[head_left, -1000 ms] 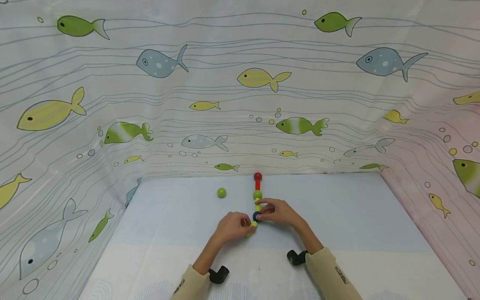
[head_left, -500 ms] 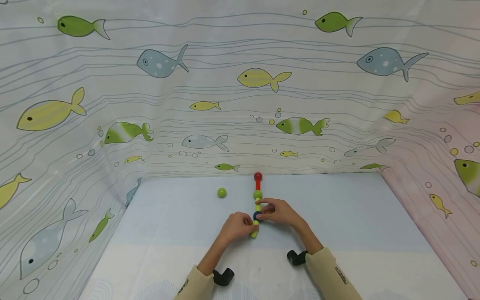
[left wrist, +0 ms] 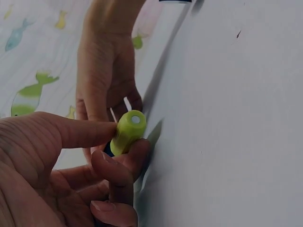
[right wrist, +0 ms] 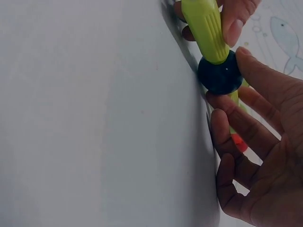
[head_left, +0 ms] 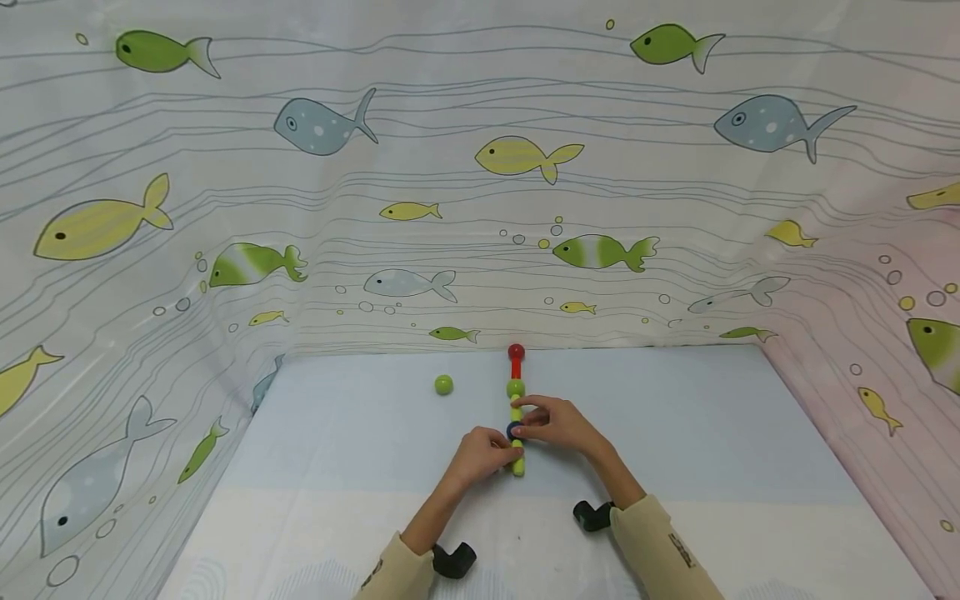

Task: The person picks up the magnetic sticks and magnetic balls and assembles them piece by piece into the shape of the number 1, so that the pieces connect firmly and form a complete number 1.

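Note:
A line of magnetic sticks and balls lies on the table. From the far end come a red ball (head_left: 516,352), a red stick (head_left: 516,369), a green ball (head_left: 515,388), a yellow-green stick (head_left: 516,412) and a dark blue ball (right wrist: 218,76). At the near end is another yellow-green stick (left wrist: 127,131), pinched between thumb and fingers of my left hand (head_left: 482,454). In the right wrist view its far end touches the blue ball. My right hand (head_left: 561,423) pinches that ball, partly hiding it in the head view.
A loose green ball (head_left: 443,384) lies left of the line. The pale table (head_left: 637,433) is enclosed by a fish-patterned curtain (head_left: 487,242) at the back and sides. Black wrist-worn pieces (head_left: 454,560) sit at both cuffs.
My left hand has moved slightly right, swinging the near stick's free end rightward until it lines up with the chain. The right hand stays on the blue ball.

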Action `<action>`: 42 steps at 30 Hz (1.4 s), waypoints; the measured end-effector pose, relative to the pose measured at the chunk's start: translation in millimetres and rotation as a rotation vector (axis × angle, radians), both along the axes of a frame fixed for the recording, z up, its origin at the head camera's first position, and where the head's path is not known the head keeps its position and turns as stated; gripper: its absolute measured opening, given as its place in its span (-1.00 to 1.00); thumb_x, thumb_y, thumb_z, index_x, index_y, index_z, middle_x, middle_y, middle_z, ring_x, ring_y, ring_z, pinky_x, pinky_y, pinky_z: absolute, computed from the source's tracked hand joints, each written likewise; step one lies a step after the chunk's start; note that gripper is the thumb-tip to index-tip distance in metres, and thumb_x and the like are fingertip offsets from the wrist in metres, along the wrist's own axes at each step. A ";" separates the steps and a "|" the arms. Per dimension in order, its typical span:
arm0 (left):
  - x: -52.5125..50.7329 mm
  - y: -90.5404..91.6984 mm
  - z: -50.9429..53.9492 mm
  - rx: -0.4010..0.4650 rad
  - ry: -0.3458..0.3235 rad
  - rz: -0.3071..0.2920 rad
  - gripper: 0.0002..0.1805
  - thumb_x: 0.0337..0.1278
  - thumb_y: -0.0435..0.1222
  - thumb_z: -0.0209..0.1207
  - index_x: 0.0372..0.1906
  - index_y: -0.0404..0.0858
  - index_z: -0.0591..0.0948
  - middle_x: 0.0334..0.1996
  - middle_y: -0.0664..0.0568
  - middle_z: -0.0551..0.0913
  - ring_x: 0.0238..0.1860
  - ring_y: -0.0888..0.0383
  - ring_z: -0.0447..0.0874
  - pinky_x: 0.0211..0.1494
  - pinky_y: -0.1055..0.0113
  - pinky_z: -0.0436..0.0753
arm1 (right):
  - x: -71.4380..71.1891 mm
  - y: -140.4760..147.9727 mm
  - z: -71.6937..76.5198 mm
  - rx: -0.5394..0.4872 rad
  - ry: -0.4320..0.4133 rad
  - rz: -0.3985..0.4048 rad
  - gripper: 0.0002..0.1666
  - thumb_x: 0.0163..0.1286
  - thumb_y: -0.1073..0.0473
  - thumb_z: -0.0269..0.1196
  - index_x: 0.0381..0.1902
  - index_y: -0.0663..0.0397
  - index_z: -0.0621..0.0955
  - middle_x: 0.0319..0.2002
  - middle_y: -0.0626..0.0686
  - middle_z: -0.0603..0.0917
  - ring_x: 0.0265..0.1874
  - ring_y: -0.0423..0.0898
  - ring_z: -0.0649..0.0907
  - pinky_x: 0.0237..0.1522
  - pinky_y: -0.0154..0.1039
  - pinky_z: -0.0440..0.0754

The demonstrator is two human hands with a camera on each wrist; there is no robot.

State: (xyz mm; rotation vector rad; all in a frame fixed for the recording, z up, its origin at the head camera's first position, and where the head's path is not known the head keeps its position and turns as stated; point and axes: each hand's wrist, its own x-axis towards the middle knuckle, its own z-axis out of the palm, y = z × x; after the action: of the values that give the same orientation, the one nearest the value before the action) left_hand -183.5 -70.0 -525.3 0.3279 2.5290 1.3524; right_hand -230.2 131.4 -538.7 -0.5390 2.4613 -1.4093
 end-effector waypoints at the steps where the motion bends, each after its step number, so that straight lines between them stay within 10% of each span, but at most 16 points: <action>1: 0.2 0.7 -0.5 0.005 -0.004 0.005 -0.76 0.15 -0.18 0.32 -0.43 -0.30 0.72 -0.63 0.10 0.60 -0.60 0.23 0.48 -0.50 0.37 0.45 | 0.2 0.1 0.1 0.001 0.000 -0.004 -0.45 0.24 -0.03 0.43 0.16 -0.04 0.60 -0.19 -0.04 0.74 -0.16 -0.12 0.71 -0.03 0.00 0.61; 20: -2.1 -13.9 2.9 0.023 -0.033 0.027 -0.69 0.27 -0.12 0.25 -0.23 -0.33 0.71 -0.51 -0.05 0.71 -0.60 0.18 0.51 -0.48 0.34 0.46 | -1.4 2.9 -1.2 0.016 0.047 0.070 -0.48 0.28 -0.02 0.40 0.16 0.02 0.64 -0.18 -0.09 0.73 -0.21 -0.17 0.67 -0.10 -0.17 0.60; 42: -37.0 -62.4 0.2 0.049 0.166 0.585 -0.57 0.07 -0.08 0.42 -0.10 -0.32 0.68 -0.41 -0.05 0.67 -0.47 0.08 0.61 -0.45 0.31 0.54 | -0.7 2.3 -0.5 0.029 0.001 0.064 -0.48 0.28 -0.04 0.40 0.17 -0.04 0.63 -0.16 -0.10 0.71 -0.17 -0.14 0.64 -0.07 -0.18 0.59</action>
State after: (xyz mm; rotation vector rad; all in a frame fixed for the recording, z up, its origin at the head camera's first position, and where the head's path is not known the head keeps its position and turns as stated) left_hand -220.6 -132.4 -525.2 -0.3392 2.8623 1.6356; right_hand -230.9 133.7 -539.2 -0.6059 2.4386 -1.3474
